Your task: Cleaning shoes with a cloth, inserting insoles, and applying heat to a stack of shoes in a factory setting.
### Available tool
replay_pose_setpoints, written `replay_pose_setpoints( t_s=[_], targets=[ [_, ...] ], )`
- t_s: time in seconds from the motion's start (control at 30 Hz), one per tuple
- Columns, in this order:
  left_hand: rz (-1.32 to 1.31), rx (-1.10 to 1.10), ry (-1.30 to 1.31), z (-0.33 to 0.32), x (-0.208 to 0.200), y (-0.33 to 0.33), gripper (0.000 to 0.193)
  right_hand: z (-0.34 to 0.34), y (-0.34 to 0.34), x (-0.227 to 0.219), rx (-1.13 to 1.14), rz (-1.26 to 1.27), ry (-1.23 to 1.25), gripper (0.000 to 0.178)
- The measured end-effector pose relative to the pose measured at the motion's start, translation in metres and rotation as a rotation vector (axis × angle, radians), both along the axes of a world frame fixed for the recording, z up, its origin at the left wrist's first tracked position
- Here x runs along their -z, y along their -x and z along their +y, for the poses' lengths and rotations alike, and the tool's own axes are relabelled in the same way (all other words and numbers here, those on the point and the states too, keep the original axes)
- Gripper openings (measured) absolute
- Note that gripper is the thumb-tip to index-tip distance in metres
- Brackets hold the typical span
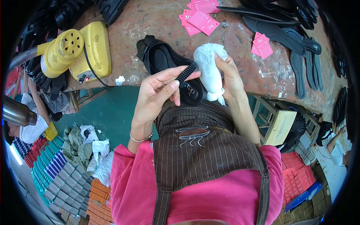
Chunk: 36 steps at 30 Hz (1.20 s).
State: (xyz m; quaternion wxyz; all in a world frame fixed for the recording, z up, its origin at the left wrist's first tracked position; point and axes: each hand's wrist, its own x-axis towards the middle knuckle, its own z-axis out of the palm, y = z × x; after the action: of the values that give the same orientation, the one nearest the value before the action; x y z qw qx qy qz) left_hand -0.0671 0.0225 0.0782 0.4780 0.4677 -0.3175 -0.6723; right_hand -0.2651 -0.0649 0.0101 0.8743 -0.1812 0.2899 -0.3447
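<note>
Between the thumb and fingers of my left hand (155, 88) is a small black ridged block (186, 72), held at a slant over a shoe; I cannot make out its exact kind. The black flat shoe (163, 56) has a bow at its toe and lies at the table's near edge, its heel toward me. My left hand and the block cover part of its middle. To the right of the shoe, my right hand (230, 77) grips a white cloth bundle (210, 71), rounded at the top and knotted at the bottom.
On the worktable (127, 33), a yellow lamp-like device (92, 48) stands left. Pink tags (202, 22) lie at the back, more pink tags (261, 45) at right beside dark insoles (296, 41). Black shoes (112, 9) sit far left. A wooden stool (279, 127) stands below right.
</note>
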Motion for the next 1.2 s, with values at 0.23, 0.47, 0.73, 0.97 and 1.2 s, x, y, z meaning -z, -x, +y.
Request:
replay_pose_setpoints(
  t_s=[0.23,0.47,0.73,0.97,1.2],
  targets=[
    [0.052,0.052,0.023,-0.001,0.001,-0.003,0.045,-0.003,0.0,-0.003,0.026,0.003,0.027,0.029],
    [0.08,0.066,0.049,-0.005,0.0,-0.002,0.051,-0.005,0.0,-0.007,0.065,0.019,0.045,0.026],
    [0.083,0.045,0.07,-0.008,-0.003,0.001,0.057,-0.005,-0.002,-0.014,0.118,0.087,0.057,0.024],
    [0.136,0.056,0.104,-0.015,0.002,0.013,0.074,-0.006,-0.002,-0.05,0.222,0.764,0.754,0.019],
    [0.451,-0.288,0.006,-0.039,0.044,0.062,0.071,0.01,-0.045,-0.028,0.299,1.304,1.243,0.018]
  ],
)
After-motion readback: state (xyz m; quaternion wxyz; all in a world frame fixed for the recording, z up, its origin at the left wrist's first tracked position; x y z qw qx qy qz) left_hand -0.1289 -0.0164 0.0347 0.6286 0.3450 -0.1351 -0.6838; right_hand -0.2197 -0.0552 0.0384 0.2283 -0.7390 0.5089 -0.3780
